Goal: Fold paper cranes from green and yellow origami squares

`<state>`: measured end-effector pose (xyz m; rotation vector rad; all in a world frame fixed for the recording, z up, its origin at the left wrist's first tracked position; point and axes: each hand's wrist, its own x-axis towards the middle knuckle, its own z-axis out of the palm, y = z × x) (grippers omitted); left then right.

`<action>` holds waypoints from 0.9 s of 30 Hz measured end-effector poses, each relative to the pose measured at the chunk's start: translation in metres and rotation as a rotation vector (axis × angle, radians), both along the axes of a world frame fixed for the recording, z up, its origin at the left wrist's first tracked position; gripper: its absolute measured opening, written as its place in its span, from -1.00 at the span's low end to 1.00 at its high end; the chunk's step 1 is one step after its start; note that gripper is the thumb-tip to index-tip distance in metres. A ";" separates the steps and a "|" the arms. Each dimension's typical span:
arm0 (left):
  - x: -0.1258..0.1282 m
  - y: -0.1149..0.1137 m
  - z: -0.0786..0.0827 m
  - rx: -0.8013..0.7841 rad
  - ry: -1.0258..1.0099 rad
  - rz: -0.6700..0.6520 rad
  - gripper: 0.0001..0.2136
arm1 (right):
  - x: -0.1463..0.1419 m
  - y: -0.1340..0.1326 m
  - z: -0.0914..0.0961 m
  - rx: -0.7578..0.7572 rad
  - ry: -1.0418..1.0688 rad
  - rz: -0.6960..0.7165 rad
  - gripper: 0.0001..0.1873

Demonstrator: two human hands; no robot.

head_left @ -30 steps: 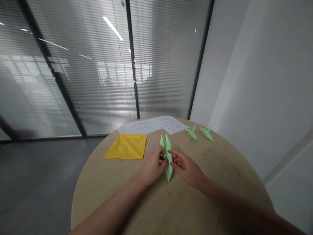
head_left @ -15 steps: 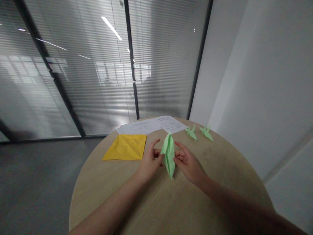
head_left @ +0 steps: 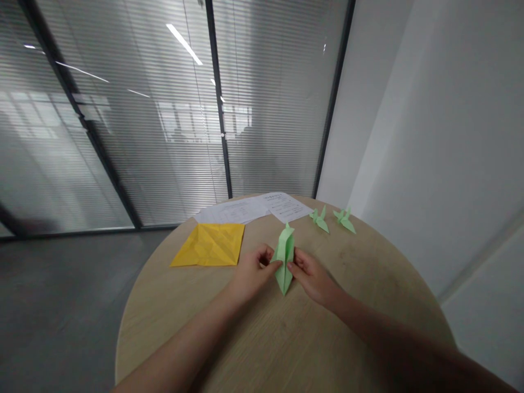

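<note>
A pale green folded origami paper [head_left: 284, 273], long and pointed at its lower end, is held between my two hands over the round table. My left hand [head_left: 257, 268] pinches its left edge, thumb on the front face. On the other side my right hand [head_left: 308, 274] grips the right edge, its thumb also in front. A crease runs down the middle of the paper, and its top tip bends over a little. The fingers behind the paper are partly hidden.
Two finished green paper cranes, a nearer one [head_left: 320, 220] and one farther right [head_left: 345, 219], stand at the back right. A creased yellow paper [head_left: 210, 245] lies left of my hands. Printed white sheets [head_left: 282, 206] lie at the far edge of the wooden table [head_left: 164, 322].
My fingers have closed in on the green paper, both index fingers curling down behind it. The paper looks narrower, and its top tip now bends over.
</note>
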<state>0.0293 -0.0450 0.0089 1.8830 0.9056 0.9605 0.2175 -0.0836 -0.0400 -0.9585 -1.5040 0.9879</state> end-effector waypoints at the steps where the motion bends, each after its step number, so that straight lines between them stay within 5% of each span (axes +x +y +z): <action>1: 0.000 -0.001 0.000 0.043 0.040 0.008 -0.82 | 0.000 0.000 0.000 0.000 -0.028 -0.017 -0.66; 12: 0.000 -0.005 -0.002 0.134 0.164 -0.020 -0.85 | 0.001 0.000 0.007 0.017 -0.015 0.012 -0.69; 19: 0.002 0.001 -0.009 -0.129 -0.076 -0.117 -0.86 | 0.001 -0.004 0.016 -0.129 0.106 0.041 -0.51; 27: 0.000 0.007 -0.014 -0.366 -0.282 -0.090 -0.72 | 0.000 -0.004 0.017 -0.285 0.230 0.065 -0.66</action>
